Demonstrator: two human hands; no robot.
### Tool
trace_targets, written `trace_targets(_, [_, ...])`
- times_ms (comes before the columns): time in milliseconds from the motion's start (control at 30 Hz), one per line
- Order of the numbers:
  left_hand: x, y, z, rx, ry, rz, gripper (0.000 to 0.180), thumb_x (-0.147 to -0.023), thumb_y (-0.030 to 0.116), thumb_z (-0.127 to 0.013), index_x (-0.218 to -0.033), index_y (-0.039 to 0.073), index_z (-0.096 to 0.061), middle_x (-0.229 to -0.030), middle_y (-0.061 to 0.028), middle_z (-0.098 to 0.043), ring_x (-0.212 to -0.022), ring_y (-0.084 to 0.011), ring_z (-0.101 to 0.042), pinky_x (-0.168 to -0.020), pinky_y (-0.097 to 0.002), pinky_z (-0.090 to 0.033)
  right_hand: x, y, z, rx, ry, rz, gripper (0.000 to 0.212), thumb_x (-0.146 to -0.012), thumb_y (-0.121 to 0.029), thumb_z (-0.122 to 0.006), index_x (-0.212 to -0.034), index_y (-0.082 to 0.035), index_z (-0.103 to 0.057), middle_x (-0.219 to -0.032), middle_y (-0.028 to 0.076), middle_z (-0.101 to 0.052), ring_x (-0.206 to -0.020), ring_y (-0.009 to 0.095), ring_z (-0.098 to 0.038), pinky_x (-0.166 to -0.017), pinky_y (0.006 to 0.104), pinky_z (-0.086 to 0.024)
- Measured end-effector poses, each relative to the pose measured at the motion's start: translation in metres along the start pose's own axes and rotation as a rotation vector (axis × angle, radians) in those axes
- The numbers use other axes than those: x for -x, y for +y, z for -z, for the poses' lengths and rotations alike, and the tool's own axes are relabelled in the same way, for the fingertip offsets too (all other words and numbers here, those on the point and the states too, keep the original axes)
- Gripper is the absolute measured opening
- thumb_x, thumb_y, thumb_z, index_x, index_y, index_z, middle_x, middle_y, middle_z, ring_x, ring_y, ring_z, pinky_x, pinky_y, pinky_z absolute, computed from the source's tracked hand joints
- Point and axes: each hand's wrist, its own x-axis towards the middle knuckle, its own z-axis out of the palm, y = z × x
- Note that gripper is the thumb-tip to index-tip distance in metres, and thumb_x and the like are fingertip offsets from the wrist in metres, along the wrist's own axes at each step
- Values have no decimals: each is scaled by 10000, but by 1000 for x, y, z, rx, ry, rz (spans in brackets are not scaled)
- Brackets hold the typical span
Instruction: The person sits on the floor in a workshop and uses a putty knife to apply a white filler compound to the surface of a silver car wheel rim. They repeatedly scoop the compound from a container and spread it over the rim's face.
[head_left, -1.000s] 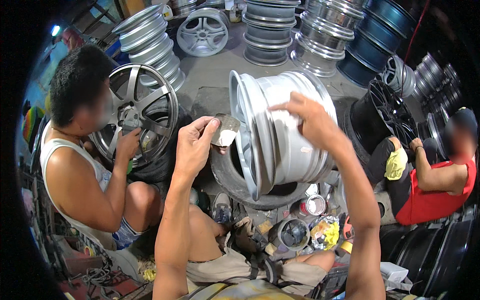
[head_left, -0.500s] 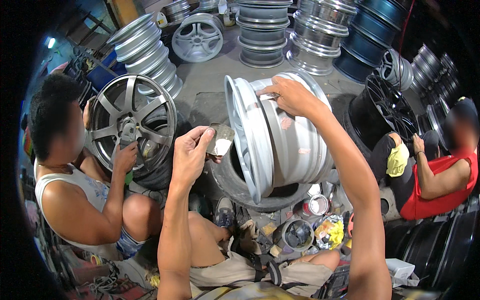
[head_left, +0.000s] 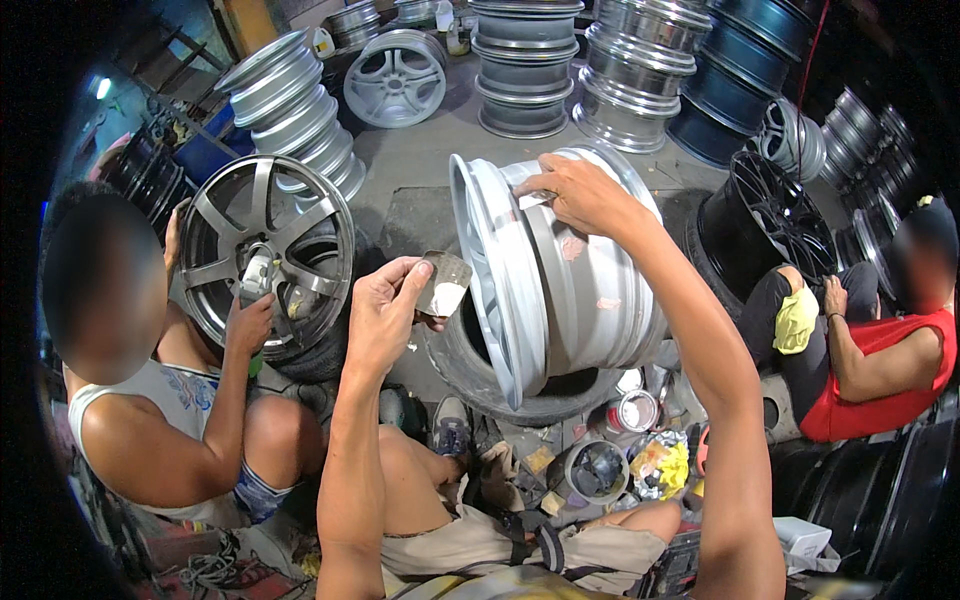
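Observation:
A silver-grey wheel rim [head_left: 520,290] lies tilted on its side on a black tyre [head_left: 455,375] in front of me. Its barrel carries a few pinkish filler patches [head_left: 607,303]. My left hand [head_left: 385,305] pinches a small flat plate [head_left: 452,270], with a white dab of paste [head_left: 446,300] on it, just left of the rim. Over the top of the barrel, my right hand [head_left: 585,195] grips a small pale spreader [head_left: 533,199] against the surface near the flange. My fingers partly cover the spreader.
To my left a co-worker in a white top [head_left: 150,440] holds a power tool [head_left: 257,275] at a spoked rim [head_left: 190,215]. Another in red [head_left: 880,370] sits right, by a black rim [head_left: 735,210]. Open cans [head_left: 637,411] stand below; stacked rims [head_left: 525,70] line the back.
My hands stay nearly in place; the right has shifted slightly, showing more of the pale spreader. The left co-worker has turned toward me, tool still at the spoked rim.

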Motion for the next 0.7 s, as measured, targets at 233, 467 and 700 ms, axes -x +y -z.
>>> trace_targets(233, [-1,8,-6,-39,4,5,228,-1010,182,-599,-977,-29,-678,-784,-21,-660,-607,-74,-618,-509,-240,-546,0,1,1,-8,26,11,489,-774,19,-518,-1153,-209,-729,-938,151,-571,-941,358,-591,-845,449,-473])
trace_targets(467, [-1,2,-6,-1,5,-7,234,-1008,189,-604,-984,-30,-683,-772,2,-630,-604,-61,-589,-500,-244,-545,-1,10,-1,28,43,-16,457,-800,13,-534,-1148,-208,-731,-919,136,-557,-915,349,-582,-830,455,-463])
trace_targets(700, [-1,1,-11,19,-37,-23,251,-1010,200,-603,-1013,-38,-684,-782,-26,-657,-615,-79,-610,-509,-247,-539,47,-33,35,-152,94,-131,562,-745,140,-488,-1168,-148,-719,-889,126,-531,-890,315,-537,-821,406,-433])
